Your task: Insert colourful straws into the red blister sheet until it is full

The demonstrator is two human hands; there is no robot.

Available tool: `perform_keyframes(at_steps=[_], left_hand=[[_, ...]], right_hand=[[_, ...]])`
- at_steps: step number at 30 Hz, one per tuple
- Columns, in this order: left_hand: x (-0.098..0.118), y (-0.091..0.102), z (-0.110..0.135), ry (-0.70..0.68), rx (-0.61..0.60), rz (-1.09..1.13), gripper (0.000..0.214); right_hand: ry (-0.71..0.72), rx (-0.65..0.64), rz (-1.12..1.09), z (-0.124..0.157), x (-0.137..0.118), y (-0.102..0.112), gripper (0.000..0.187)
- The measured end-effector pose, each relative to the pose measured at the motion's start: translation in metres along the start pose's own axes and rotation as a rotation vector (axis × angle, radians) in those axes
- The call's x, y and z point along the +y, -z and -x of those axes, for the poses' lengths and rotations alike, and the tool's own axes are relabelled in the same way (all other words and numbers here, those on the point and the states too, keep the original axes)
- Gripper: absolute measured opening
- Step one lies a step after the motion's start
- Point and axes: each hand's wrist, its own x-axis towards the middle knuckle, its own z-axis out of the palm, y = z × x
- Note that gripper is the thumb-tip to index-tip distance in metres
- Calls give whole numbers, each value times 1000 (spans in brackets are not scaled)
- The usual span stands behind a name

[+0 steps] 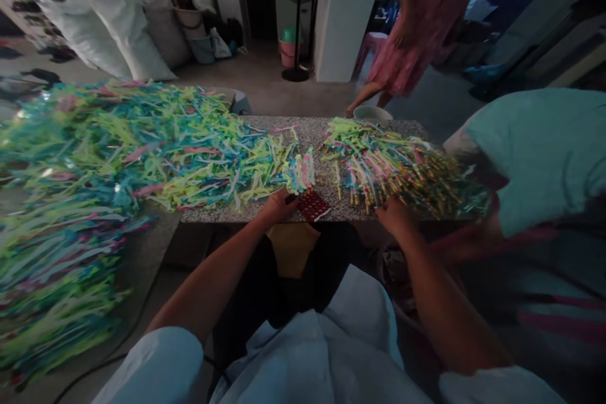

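One small bunch of pastel strips [301, 172] is standing up at the fingertips of the left hand [279, 206], which is pinching its lower end near the front edge of the speckled surface [310, 132]. Just below the bunch, a dark red patterned piece [313, 206] is lying at that edge. The right hand [396, 214] is reaching to the near side of a pile of strips with yellow-brown ends [379, 173]; its fingers are curling at those ends, but whether they are pinching one I cannot tell. To the left, a larger heap of green, blue and pink strips [189, 151] is spreading widely. On the right, a person in a teal top [552, 151] is bending beside the surface. Behind, white sacks [111, 19] are standing on the floor.
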Motion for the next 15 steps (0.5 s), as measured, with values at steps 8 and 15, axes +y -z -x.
perform_keyframes(at_steps=[8,15], left_hand=[[-4,-4,0,-45,21,23,26],[-16,-11,-1,-122,108,81,24]], right_hand=[[48,14,-2,6,2,-5,34],[77,72,-34,8,-2,-23,32]])
